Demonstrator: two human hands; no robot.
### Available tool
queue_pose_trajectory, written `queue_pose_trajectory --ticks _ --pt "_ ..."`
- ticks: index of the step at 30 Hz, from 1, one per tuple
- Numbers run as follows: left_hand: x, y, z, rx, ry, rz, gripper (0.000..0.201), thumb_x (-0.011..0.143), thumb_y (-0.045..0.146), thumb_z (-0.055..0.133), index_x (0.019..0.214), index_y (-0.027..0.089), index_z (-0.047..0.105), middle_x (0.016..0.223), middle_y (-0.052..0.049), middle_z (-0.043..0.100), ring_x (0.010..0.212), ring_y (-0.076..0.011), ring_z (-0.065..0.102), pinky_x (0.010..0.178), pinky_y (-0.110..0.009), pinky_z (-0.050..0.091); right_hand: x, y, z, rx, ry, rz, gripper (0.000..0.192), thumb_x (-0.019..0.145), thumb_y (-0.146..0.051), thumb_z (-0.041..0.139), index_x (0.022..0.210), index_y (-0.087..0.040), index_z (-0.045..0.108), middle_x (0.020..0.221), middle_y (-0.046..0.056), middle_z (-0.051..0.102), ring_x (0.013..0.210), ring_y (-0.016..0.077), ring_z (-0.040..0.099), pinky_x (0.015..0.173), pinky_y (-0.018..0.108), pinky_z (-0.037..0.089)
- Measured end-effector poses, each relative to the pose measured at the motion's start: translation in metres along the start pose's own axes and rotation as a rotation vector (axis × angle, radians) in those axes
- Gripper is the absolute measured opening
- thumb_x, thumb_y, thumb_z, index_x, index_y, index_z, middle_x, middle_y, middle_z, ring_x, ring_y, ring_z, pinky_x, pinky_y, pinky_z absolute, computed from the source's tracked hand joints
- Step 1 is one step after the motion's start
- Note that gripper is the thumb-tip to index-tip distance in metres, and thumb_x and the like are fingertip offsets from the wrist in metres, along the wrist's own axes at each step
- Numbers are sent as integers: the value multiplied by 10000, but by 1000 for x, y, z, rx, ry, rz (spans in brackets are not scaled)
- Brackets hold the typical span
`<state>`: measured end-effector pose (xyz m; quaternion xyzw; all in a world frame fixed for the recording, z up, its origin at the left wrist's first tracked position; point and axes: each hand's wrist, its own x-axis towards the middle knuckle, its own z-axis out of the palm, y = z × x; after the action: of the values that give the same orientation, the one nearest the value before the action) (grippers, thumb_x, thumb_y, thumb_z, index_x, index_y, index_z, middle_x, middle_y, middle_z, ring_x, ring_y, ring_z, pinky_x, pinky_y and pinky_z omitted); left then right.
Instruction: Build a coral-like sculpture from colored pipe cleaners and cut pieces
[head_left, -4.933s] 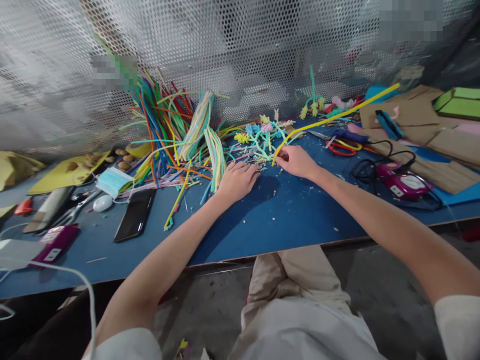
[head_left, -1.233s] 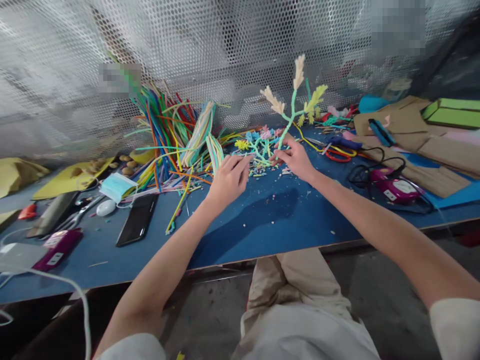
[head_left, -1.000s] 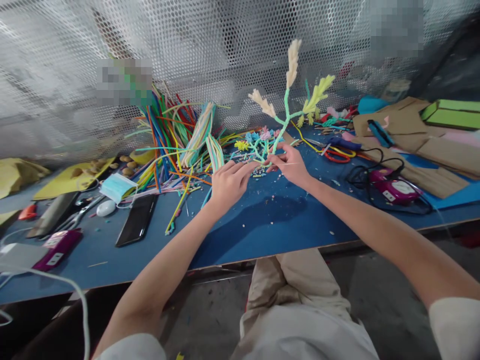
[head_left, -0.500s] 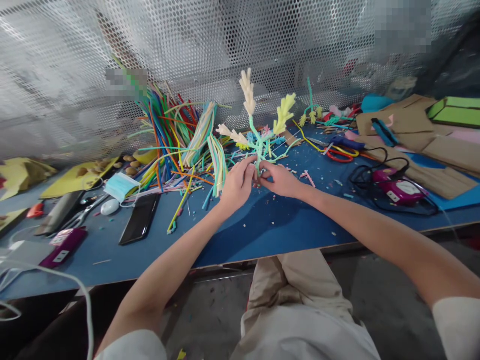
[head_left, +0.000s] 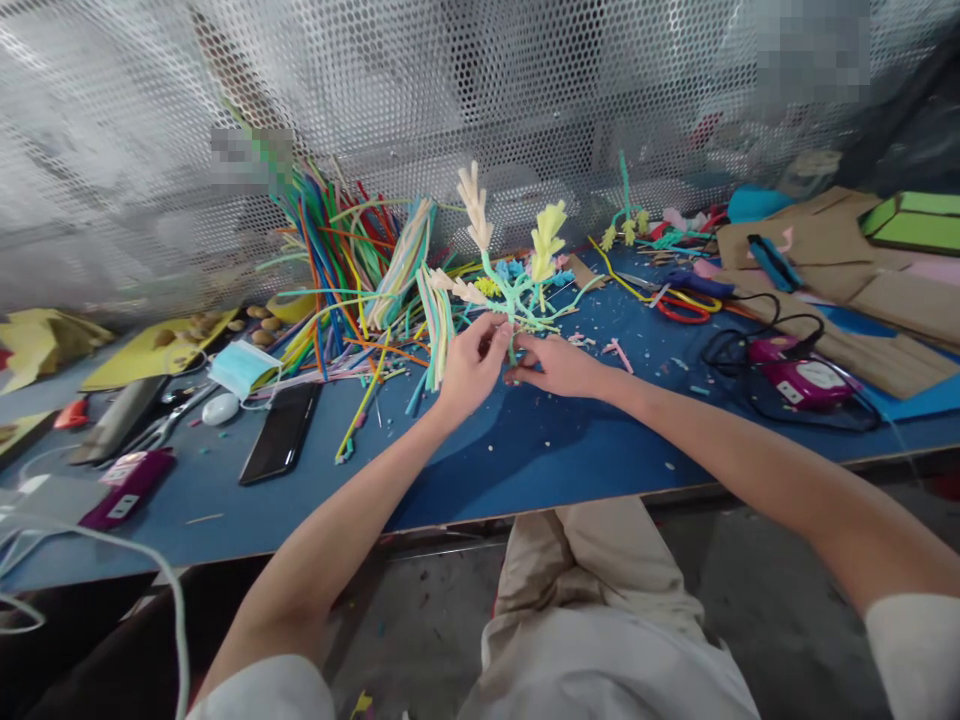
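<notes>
Both hands hold a pipe-cleaner flower (head_left: 504, 287) over the blue table. It has a mint-green branching stem, cream and yellow petalled heads at the top, and smaller blue and yellow heads lower down. My left hand (head_left: 474, 365) is closed, pinching the stem between thumb and fingers. My right hand (head_left: 559, 366) is closed around the lower stem from the other side; its fingertips are partly hidden. Just left of my left hand lies a bundle of pastel pipe cleaners (head_left: 436, 325). Small pink scraps (head_left: 619, 353) lie to the right of my right hand.
A heap of coloured pipe cleaners (head_left: 330, 265) leans on the perforated metal screen (head_left: 525, 90). Left are a phone (head_left: 279, 436), a face mask (head_left: 244, 370) and a purple power strip (head_left: 129, 488). Right are scissors (head_left: 684, 305), a purple adapter (head_left: 801, 375) and cardboard (head_left: 817, 235).
The pipe-cleaner flower has tipped lower and a little to the left, its cream and yellow heads now further down. My hands stay at the stem, with the fingers slightly shifted.
</notes>
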<state>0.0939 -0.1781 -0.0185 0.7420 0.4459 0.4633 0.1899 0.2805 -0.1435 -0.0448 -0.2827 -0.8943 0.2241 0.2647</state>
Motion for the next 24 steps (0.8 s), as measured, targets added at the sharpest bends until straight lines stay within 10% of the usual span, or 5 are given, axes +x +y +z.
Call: queue_pose_trajectory --ticks 10,24 --pt "4 -11 -8 436 47 17 328 1060 417 492 1110 204 735 781 -21 723 666 -155 612 616 -286 361 0 8 -16 473 433 82 417 979 -626 595 1136 -247 668 901 26 758 674 153 665 683 325 564" --pt "8 -24 -15 617 -122 19 355 1097 397 414 1035 221 716 837 -48 745 753 -211 678 633 -296 357 -2 23 -26 507 611 135 347 933 -568 687 946 -222 668 811 36 721 625 146 613 597 329 537"
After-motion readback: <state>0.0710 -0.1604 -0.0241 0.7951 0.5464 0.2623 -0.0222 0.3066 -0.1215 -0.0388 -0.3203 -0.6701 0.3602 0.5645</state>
